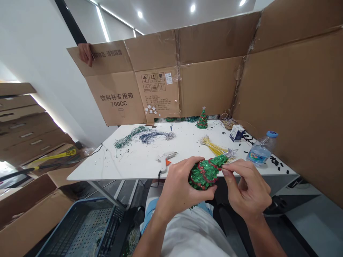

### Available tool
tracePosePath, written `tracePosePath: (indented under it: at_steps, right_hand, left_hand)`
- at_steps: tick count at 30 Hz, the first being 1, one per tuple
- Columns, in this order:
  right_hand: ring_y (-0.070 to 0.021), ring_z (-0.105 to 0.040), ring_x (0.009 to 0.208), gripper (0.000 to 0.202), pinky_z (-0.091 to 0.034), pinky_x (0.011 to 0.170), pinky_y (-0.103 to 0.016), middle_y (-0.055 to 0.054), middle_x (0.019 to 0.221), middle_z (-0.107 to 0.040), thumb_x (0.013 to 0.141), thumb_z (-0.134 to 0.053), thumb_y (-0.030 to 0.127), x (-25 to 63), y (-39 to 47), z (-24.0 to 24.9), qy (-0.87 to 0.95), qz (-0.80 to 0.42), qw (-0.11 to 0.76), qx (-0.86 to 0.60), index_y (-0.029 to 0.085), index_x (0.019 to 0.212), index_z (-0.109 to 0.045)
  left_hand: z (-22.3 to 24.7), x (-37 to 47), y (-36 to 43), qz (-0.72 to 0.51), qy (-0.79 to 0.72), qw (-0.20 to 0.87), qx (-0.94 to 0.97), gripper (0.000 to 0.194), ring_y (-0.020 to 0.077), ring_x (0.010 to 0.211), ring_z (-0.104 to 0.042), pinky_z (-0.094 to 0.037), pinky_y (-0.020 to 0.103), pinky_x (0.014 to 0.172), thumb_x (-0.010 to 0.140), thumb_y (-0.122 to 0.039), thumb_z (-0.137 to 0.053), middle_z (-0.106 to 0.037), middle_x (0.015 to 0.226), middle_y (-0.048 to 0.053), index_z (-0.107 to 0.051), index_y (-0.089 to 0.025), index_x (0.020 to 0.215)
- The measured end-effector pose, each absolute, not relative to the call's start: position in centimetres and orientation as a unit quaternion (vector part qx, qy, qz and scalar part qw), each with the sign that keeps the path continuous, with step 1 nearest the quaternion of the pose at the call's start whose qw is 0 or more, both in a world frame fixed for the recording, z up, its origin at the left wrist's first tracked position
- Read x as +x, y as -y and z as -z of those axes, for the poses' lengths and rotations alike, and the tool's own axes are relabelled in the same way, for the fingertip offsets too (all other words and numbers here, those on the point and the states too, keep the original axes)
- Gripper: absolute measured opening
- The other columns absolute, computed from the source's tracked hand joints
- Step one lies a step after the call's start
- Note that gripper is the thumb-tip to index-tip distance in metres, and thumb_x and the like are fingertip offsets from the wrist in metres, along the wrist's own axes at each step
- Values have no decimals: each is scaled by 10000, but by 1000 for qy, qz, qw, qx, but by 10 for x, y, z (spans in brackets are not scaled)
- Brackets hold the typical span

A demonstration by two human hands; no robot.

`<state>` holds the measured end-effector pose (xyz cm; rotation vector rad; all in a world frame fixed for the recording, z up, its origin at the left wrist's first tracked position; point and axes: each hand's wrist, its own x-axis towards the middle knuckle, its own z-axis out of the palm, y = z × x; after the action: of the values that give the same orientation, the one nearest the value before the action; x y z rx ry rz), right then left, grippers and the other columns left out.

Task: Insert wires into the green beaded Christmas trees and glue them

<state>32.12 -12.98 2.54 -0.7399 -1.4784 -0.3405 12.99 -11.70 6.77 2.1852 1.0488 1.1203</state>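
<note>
My left hand [179, 185] is wrapped around the base of a small glittery green Christmas tree [205, 172], tilted on its side with its top to the right. A red beaded garland winds about the tree, and a clear silvery star [230, 153] tips it. Thumb and forefinger of my right hand [246, 187] are pinched together beside the upper part of the tree, just below the star. Whatever lies between those fingertips is too small to make out. On the table beyond, a hot glue gun [165, 162] with an orange trigger lies left of the tree.
On the white table [184, 144] lie bundles of green wires [131, 136], blue wires [154, 136] and yellow stems [214, 145]. Another decorated tree [202, 119], a small box [237, 133] and a water bottle [262, 148] stand farther off. Another person's hand [85, 54] grips the cardboard screen [158, 64].
</note>
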Motion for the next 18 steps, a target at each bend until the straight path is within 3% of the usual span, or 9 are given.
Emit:
tracePosePath:
  at_steps: [6,18]
  right_hand:
    - [-172,-696,828,284,-578,751,-300,-31,895,-753,942,-703,-75,318,128,-25,660,155,659,-325,169,1084,-733]
    - [-186,-740,825,259,-609,722,-298,-23,903,-792,951,-753,-11,318,127,-25,643,158,667,-343,213,1081,-772]
  left_hand:
    - [-68,127,116,-411,-397,207,795,534,264,995,-783,-547,353,919,717,-289,-929,-841,1121,8,-741,-265,1216]
    - [-67,132,112,-435,-377,279,769,523,212,921,-736,-543,306,875,677,-262,-961,-803,1030,-16,-746,-255,1154]
